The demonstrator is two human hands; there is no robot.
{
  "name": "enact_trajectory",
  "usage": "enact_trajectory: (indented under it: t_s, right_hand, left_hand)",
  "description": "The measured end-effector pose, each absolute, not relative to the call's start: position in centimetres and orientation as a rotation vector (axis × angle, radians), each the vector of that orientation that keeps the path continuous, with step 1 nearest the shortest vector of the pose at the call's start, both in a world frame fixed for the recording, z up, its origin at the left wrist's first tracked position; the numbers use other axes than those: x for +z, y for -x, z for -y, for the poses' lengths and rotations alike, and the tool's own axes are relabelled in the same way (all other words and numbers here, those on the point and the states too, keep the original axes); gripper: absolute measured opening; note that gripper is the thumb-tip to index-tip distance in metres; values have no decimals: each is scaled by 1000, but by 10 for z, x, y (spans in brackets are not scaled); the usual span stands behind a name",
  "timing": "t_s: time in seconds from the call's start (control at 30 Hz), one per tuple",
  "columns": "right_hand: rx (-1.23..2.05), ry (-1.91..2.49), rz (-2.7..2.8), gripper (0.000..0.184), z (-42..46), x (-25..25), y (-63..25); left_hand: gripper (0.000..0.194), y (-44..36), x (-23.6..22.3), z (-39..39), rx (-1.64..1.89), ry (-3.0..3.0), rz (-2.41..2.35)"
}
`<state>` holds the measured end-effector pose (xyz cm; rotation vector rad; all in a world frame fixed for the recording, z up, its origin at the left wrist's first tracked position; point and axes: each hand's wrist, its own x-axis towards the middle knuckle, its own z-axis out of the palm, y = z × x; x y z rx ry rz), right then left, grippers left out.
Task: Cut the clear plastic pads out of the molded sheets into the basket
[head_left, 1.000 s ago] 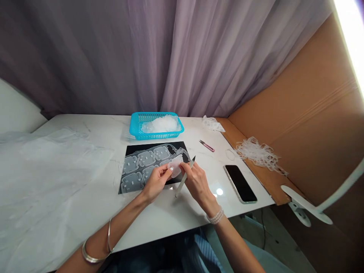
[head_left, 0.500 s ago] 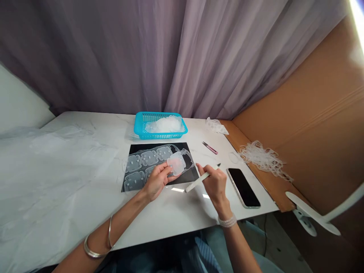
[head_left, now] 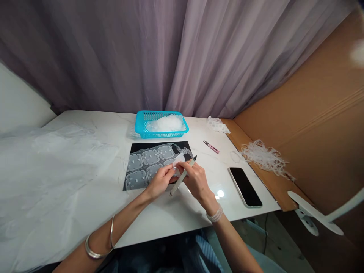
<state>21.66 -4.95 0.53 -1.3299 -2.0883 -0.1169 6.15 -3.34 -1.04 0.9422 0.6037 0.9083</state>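
Note:
Between the fingers of my left hand [head_left: 160, 180] is a small translucent silicone piece [head_left: 179, 158], partly covered by the fingers. My right hand [head_left: 197, 182] is closed around a pale-handled craft knife [head_left: 180, 182], its dark blade tip pointing up and away. The right fingertips meet the left ones at the silicone piece, and whether they also grip it I cannot tell. Below both hands lies a black mat [head_left: 127, 185] bearing a translucent molded sheet [head_left: 150, 156] of several rounded-square pieces.
Behind the mat stands a blue basket [head_left: 139, 125] with translucent pieces inside. Thread snips [head_left: 211, 146], a phone [head_left: 245, 187] and a heap of clear trimmings [head_left: 264, 159] are on the right. Clear plastic sheeting [head_left: 51, 182] covers the left. A lamp base [head_left: 307, 212] is at the right edge.
My right hand has moved left, bringing the knife up against the silicone piece at my left hand. The piece has turned and is now more covered by fingers.

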Motion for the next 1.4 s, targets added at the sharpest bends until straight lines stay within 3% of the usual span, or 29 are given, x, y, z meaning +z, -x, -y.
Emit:
enact_trajectory:
  t_s: [0.27,0.43,0.6,0.73,0.83,0.9,1.03,1.2,1.4]
  right_hand:
    - [102,1357,1796,13,56,15,-237]
    - [-105,1715,1498,49,58,12,-281]
    - [-118,1991,1394,41,58,-7,-318]
    - [42,1995,1361,60,63,-10,-315]
    - [132,1915,1408,62,65,-6,-303]
    - [173,1883,1467,59,65,-5,-296]
    - [225,1829,1561,52,58,-9,-291]
    - [289,1838,1603,36,26,-14,-303]
    - [378,1887,1697,28,-38,-23,-310]
  left_hand:
    - [27,-59,-9,30,969,-789,-592]
    - [21,-55,-12,27,1057,-758,-679]
    - [30,-47,-15,13,1248,-868,-855]
    - [43,-27,5,-38,1470,-1070,-1036]
    - [45,-16,33,-96,1530,-1333,-1169]
    - [40,-13,44,-128,1446,-1557,-1236]
    - [58,-11,35,-142,1222,-1925,-1347]
    - [51,-1,1,-85,1038,-2289,-1406]
    - [50,16,-31,-32,520,-2618,-1329]
